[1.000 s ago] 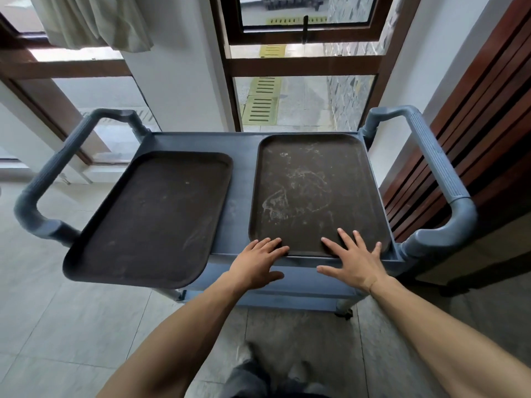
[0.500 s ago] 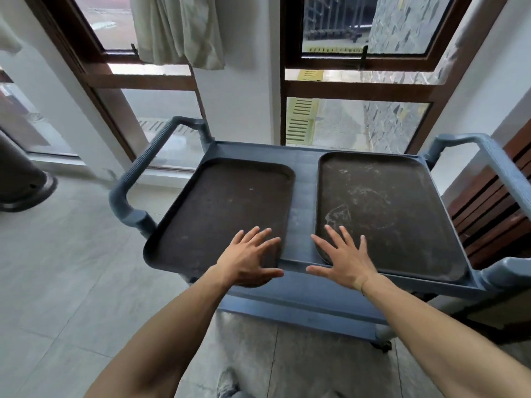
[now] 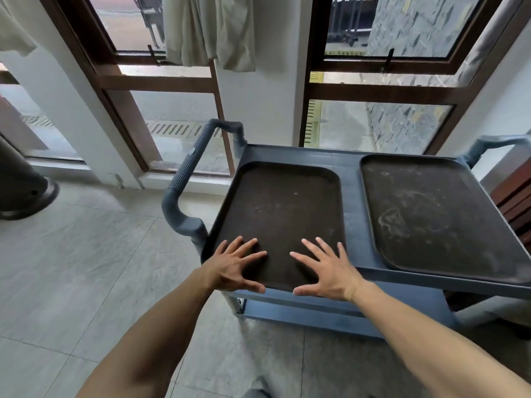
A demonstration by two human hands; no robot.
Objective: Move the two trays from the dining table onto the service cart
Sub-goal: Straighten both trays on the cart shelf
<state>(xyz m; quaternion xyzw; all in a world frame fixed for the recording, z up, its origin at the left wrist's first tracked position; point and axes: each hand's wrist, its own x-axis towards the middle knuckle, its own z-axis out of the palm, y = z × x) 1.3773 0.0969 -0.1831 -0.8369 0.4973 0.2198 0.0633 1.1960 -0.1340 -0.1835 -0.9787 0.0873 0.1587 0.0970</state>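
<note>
Brown trays sit side by side on the blue cart [image 3: 352, 196], and the left hand [image 3: 234, 267] and right hand [image 3: 327, 268] lie flat, fingers spread, on the left tray [image 3: 283, 208].

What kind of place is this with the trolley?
Probably a restaurant or hotel dining area. A grey service cart carries two worn serving trays, left tray and right tray, beside tall wooden-framed windows on a tiled floor.

Both arms extend forward, bare. Left hand [image 3: 234, 267] lies palm down, fingers spread wide. Right hand [image 3: 326, 268] matches it, palm down, fingers splayed, grasping nothing.
</note>
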